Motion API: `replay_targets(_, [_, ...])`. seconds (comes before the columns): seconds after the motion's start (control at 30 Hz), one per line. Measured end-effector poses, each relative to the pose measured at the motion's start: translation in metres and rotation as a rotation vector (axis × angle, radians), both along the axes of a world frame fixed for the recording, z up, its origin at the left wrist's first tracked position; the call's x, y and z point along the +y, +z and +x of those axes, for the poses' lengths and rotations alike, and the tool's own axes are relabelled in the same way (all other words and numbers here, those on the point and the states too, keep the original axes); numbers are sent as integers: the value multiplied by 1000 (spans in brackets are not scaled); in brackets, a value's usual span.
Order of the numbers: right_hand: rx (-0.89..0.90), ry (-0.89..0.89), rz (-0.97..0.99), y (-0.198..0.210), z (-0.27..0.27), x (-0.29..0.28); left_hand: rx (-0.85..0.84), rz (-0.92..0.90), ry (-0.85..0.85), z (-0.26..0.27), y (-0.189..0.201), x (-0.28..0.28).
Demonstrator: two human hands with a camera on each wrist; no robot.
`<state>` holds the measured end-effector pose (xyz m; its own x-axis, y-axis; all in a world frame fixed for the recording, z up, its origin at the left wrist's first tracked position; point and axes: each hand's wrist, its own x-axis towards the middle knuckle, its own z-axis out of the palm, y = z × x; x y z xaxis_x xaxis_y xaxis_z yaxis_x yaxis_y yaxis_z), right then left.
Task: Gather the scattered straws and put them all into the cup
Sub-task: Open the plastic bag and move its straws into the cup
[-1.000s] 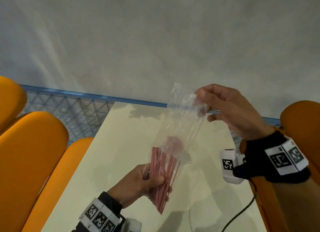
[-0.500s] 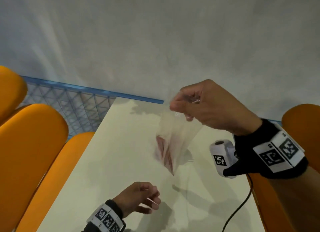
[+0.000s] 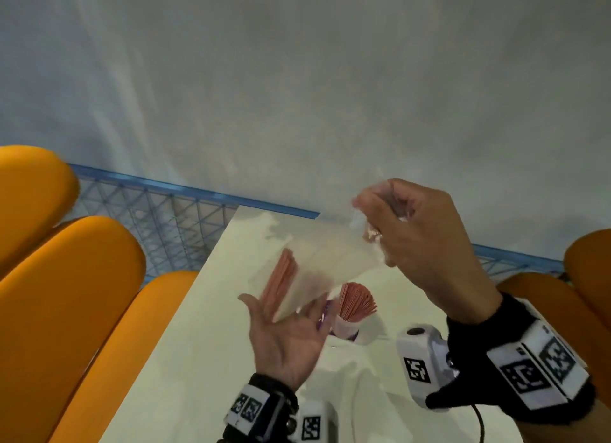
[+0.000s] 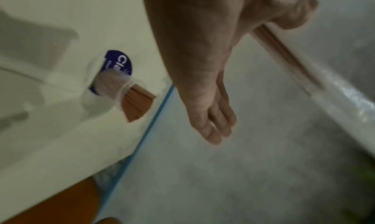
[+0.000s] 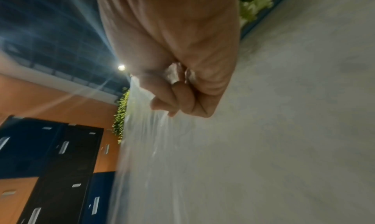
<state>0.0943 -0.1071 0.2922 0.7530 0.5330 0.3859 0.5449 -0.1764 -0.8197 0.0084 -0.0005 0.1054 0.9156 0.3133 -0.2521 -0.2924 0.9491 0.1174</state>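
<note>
A clear plastic bag [image 3: 330,260] hangs slanted above the cream table [image 3: 198,343]. My right hand [image 3: 380,224] pinches its upper end, and the right wrist view shows the curled fingers [image 5: 172,97] on the plastic [image 5: 152,147]. Several red straws [image 3: 281,277] lie in the bag's lower left end. My left hand [image 3: 284,333] is palm up with straight fingers under that end, touching it. Behind the left hand stands a white cup [image 3: 345,330] with a blue label [image 4: 118,63], holding a bundle of red straws [image 3: 357,302].
Orange seat backs flank the table on the left [image 3: 66,277] and on the right [image 3: 588,260]. A blue mesh railing [image 3: 165,217] runs past the table's far edge, with grey floor beyond. A black cable [image 3: 479,422] lies at the near right.
My left hand let go of the bagged straws, dropped toward the table, then rose palm up under the bag. The right hand tilted the bag. The cup has come into view.
</note>
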Motion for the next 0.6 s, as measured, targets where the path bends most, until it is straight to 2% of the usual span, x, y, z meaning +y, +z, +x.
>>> replay_targets(0.07, [97,-13,-22,-17,-2,-17,-44,11,174,1,4,26])
replay_targets(0.17, [298,-57,-5,-61,-3,-45,-29,3,303,0,16,56])
replay_targets(0.33, [864,-111,272,-134,-17,-65,34,219,284,-4,49,70])
replay_targets(0.4, [1119,-69,394,-157,-23,-63,118,403,286,-6,72,65])
replay_targets(0.5, [1510,15,560,-192,-30,-53,195,830,321,-3,111,38])
replay_targets(0.6, [1683,122,722,-215,-34,-43,200,1116,342,7,134,9])
